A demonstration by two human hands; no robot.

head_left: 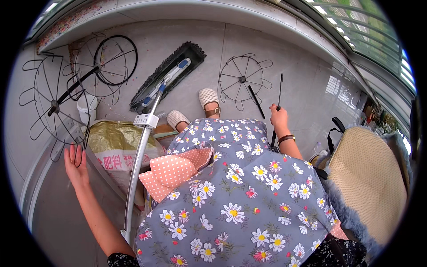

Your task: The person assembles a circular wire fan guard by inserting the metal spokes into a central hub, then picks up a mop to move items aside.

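Observation:
At the left, my left hand (77, 168) is open, fingers stretched up against the lower loops of a black wire rack (54, 107). That rack is a spoked wheel on a central black rod, tilted, with more wire rings behind it. My right hand (279, 118) is closed around a thin black rod (280, 91), which points up and away past a small black knob at the fingers. Ahead of that hand, a separate spoked wire wheel (242, 79) lies flat on the floor. A short black tube (256, 102) rests beside it, touching or overlapping its edge.
A flat dust mop (187, 50) lies ahead, its silver handle (141, 155) rising past my left side. A white bucket (87, 109) and a woven sack (116, 141) stand left. A woven-backed chair (369, 171) with grey fur is at right. A ledge and windows border the far side.

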